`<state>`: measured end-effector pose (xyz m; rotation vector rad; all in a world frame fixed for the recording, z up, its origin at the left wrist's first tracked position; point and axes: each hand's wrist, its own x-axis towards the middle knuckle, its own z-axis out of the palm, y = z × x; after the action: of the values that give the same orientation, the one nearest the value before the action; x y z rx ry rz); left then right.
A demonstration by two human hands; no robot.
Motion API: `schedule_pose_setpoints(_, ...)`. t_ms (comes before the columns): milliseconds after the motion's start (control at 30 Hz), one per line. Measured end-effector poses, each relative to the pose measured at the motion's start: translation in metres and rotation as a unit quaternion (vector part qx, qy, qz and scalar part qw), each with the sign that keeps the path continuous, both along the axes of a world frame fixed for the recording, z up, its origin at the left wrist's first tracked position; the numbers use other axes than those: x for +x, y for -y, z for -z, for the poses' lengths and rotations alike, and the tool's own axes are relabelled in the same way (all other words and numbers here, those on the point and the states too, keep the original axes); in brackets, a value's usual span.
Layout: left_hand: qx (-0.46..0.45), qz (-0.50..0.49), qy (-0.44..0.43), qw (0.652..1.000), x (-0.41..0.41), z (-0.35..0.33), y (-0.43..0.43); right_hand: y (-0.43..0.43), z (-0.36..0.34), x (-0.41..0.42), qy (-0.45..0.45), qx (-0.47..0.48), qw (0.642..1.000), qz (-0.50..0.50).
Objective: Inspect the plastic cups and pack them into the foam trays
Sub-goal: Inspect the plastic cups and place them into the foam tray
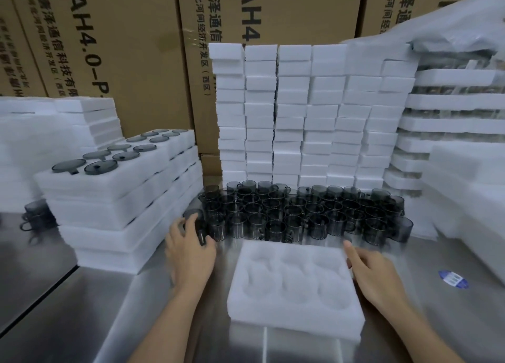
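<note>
Smoky grey cups (300,212) crowd the steel table (95,308) just behind an empty white foam tray (295,317). The left hand (188,250) curls its fingers and thumb round the leftmost cup (194,214), though blur softens the contact. The right hand (374,272) lies relaxed, forefinger straight, against the tray's right edge. Filled trays (123,188) are stacked at left.

Foam tray (295,280) sits at the worktop's (95,308) near edge, centre. Loose cups (300,215) in rows just behind it. Foam block stacks (300,111) behind the cups, cardboard boxes (109,48) behind those. Tray stack (123,212) to the left, cups in its top tray. Filled tray stacks (451,117) far right. My left hand (188,250) is round the leftmost cup (194,218), my right hand (374,269) on the tray's right edge.
</note>
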<state>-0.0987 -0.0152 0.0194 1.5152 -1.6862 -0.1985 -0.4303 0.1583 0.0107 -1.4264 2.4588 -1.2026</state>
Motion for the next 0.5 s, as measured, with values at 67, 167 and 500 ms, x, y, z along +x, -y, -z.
schedule_pose_setpoints(67,0.046,-0.015,0.04,0.998,0.003,0.0,0.0,0.001,0.003,-0.001,-0.01,0.006,1.0,-0.008)
schedule_pose_setpoints(167,0.06,-0.014,0.024,0.998,0.003,0.0,0.0,0.001,0.003,-0.001,-0.011,0.007,1.0,-0.006)
schedule_pose_setpoints(500,0.059,-0.007,-0.07,0.996,0.006,0.0,0.007,0.001,0.003,-0.008,0.047,-0.026,0.998,-0.012)
